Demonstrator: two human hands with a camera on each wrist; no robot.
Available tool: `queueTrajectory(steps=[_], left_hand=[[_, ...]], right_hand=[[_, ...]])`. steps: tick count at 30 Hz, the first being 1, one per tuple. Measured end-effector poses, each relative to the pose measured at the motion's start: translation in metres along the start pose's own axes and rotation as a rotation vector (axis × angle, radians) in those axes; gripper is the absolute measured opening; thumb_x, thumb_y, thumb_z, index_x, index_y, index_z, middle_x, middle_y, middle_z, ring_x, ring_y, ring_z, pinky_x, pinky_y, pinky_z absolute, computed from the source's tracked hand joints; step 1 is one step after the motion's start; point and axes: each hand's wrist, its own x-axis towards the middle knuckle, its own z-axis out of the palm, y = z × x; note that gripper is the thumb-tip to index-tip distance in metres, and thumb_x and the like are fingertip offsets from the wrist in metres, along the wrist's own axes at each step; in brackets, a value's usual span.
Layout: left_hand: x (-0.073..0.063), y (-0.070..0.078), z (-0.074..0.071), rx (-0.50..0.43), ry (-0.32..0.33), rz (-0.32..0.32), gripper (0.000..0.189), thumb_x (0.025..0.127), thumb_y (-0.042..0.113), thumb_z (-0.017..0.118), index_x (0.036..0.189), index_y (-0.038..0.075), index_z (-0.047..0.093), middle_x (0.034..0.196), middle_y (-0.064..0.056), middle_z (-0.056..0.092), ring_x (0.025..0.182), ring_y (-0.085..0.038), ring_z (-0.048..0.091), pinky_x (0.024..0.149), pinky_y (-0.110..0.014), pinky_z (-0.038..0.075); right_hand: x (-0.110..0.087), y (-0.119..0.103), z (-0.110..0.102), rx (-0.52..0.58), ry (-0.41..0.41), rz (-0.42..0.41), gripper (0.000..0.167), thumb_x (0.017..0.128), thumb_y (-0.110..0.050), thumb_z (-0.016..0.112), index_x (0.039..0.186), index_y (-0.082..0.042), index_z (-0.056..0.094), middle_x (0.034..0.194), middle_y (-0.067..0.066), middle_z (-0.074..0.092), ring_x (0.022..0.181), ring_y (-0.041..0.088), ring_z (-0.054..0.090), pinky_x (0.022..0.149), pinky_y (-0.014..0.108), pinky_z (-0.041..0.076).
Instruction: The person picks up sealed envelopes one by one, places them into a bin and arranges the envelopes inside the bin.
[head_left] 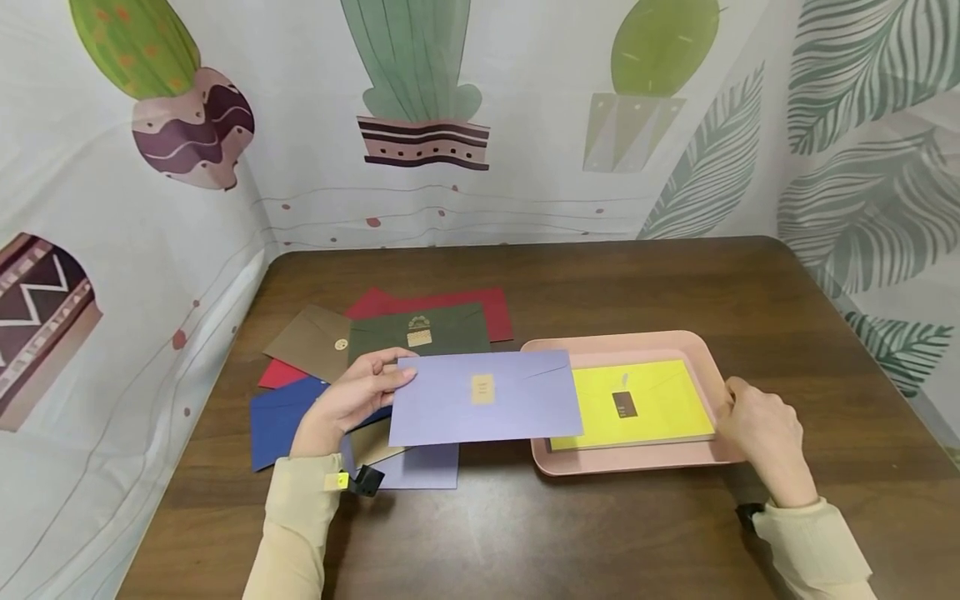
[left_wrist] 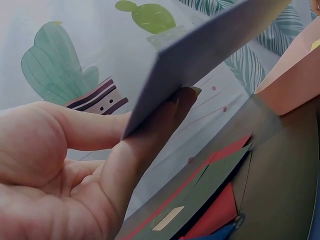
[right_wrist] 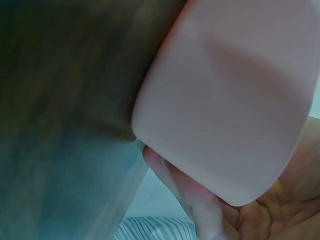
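My left hand (head_left: 356, 398) pinches a lavender envelope (head_left: 528, 404) by its left end, thumb on the front and fingers behind, as the left wrist view shows. The envelope has a small tan label in its middle and overlaps the left part of a pink tray (head_left: 630, 461) in the head view. My right hand (head_left: 767, 433) grips the tray's right end; in the right wrist view its fingers (right_wrist: 187, 187) curl against the edge of the tray (right_wrist: 225, 110). A yellow envelope (head_left: 671, 400) with a dark label lies in the tray, partly hidden by the lavender one.
Left on the wooden table (head_left: 480, 533) lies a loose spread of envelopes: dark green (head_left: 450, 329), red (head_left: 498, 312), brown (head_left: 311, 342), blue (head_left: 277, 421), and another lavender one (head_left: 435, 467). Patterned cloth (head_left: 540, 100) hangs behind the table and along its sides.
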Motion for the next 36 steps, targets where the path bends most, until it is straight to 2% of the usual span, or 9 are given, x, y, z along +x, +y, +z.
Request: queueTrajectory(steps=[4, 11, 18, 25, 30, 36], left_hand=[[0.003, 0.002, 0.004, 0.000, 0.012, -0.011, 0.022, 0.099, 0.002, 0.049, 0.120, 0.005, 0.046, 0.069, 0.010, 0.059, 0.069, -0.003, 0.061, 0.066, -0.019, 0.052], [0.014, 0.002, 0.017, -0.040, -0.003, 0.003, 0.025, 0.098, -0.001, 0.048, 0.123, 0.001, 0.043, 0.083, 0.008, 0.068, 0.077, -0.003, 0.065, 0.070, -0.020, 0.055], [0.027, 0.004, 0.038, -0.058, -0.032, -0.005, 0.025, 0.097, -0.002, 0.048, 0.121, 0.001, 0.045, 0.080, 0.008, 0.065, 0.077, -0.003, 0.062, 0.070, -0.018, 0.053], [0.034, 0.003, 0.053, -0.068, -0.005, -0.025, 0.025, 0.096, -0.004, 0.049, 0.121, 0.002, 0.047, 0.075, 0.009, 0.064, 0.073, -0.002, 0.061, 0.068, -0.016, 0.051], [0.039, 0.001, 0.061, -0.086, -0.013, -0.015, 0.029, 0.096, -0.004, 0.049, 0.125, -0.003, 0.044, 0.080, 0.007, 0.065, 0.077, -0.003, 0.062, 0.072, -0.018, 0.053], [0.046, 0.000, 0.074, -0.116, -0.038, -0.025, 0.032, 0.097, -0.005, 0.047, 0.129, -0.005, 0.040, 0.088, 0.004, 0.067, 0.084, -0.005, 0.064, 0.077, -0.021, 0.055]], right_hand=[[0.001, 0.000, 0.001, 0.003, -0.002, 0.003, 0.015, 0.087, -0.010, 0.045, 0.097, -0.002, 0.054, 0.075, 0.022, 0.057, 0.060, 0.037, 0.051, 0.046, 0.043, 0.038], [0.000, -0.001, 0.000, -0.007, -0.020, 0.017, 0.022, 0.088, -0.011, 0.046, 0.104, 0.001, 0.053, 0.081, 0.027, 0.059, 0.061, 0.039, 0.052, 0.047, 0.044, 0.040], [-0.001, 0.000, 0.000, 0.002, -0.001, 0.002, 0.019, 0.087, -0.010, 0.046, 0.101, 0.000, 0.054, 0.077, 0.025, 0.059, 0.060, 0.038, 0.052, 0.046, 0.044, 0.039], [-0.002, -0.001, 0.000, 0.001, 0.021, -0.015, 0.016, 0.085, -0.008, 0.045, 0.096, -0.001, 0.054, 0.076, 0.027, 0.059, 0.058, 0.041, 0.053, 0.044, 0.045, 0.039], [-0.002, -0.002, -0.002, -0.002, 0.012, -0.012, 0.017, 0.085, -0.008, 0.044, 0.097, -0.001, 0.054, 0.079, 0.028, 0.059, 0.061, 0.043, 0.054, 0.045, 0.046, 0.039], [-0.001, -0.001, -0.001, 0.000, 0.023, -0.007, 0.012, 0.086, -0.010, 0.046, 0.092, -0.003, 0.054, 0.078, 0.027, 0.059, 0.062, 0.046, 0.054, 0.047, 0.048, 0.039]])
